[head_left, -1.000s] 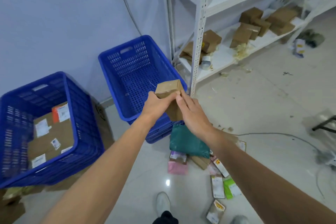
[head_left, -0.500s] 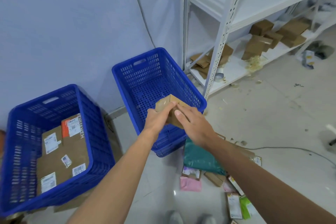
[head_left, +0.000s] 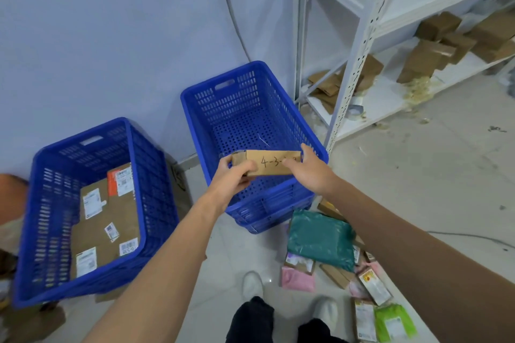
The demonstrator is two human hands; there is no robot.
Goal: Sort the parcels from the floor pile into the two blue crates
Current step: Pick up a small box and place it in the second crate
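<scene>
Labelled carton (head_left: 108,228) in left crate (head_left: 47,220); held parcel (head_left: 271,166) over right crate (head_left: 239,97)

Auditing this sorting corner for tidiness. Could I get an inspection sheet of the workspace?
Surface: pale floor, littered with scraps by the shelving.
Job's things: cardboard box over right crate, no parcels visible inside; left crate holds labelled carton; parcel pile on floor.
Clutter: brown boxes on shelving.
Grippers: left hand grips the box's left end; right hand holds its right end.
Cables: wall cable; floor cable.
Surroundings: pale wall.
</scene>
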